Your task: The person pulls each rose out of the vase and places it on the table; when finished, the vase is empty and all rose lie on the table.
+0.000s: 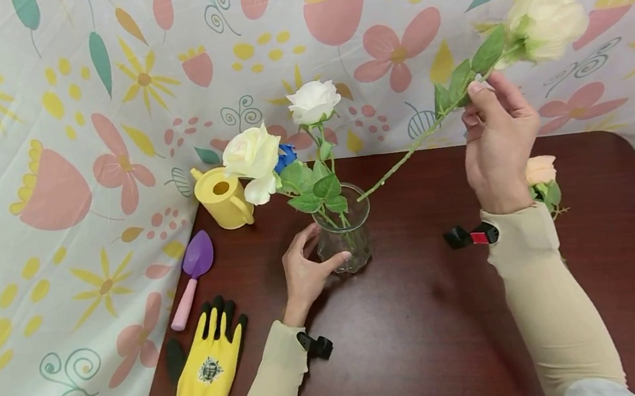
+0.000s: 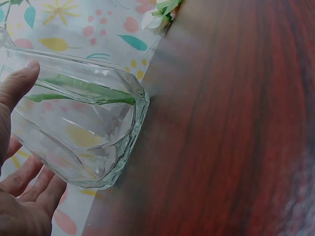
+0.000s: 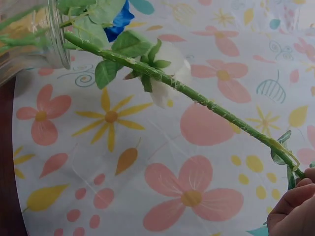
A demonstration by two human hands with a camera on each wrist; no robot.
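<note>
My left hand [image 1: 305,269] grips the lower part of a clear glass vase [image 1: 362,246], its thumb on the near side and its fingers around the left. The left wrist view shows green stems inside the faceted glass [image 2: 83,137]. Two white roses [image 1: 313,102] and a blue flower [image 1: 285,157] lean out of the vase among green leaves. My right hand [image 1: 498,139] pinches the leafy stem of a cream rose [image 1: 551,23], up and to the right. That stem [image 3: 206,103] slants down left, its cut end close to the vase rim.
A yellow watering can [image 1: 224,201] stands left of the vase. Nearer lie a purple trowel [image 1: 197,255] with a pink handle and a yellow glove [image 1: 207,369] with black fingertips. A peach flower [image 1: 542,170] lies behind my right forearm. Flower-patterned cloth [image 1: 104,25] hangs behind the brown table [image 1: 435,344].
</note>
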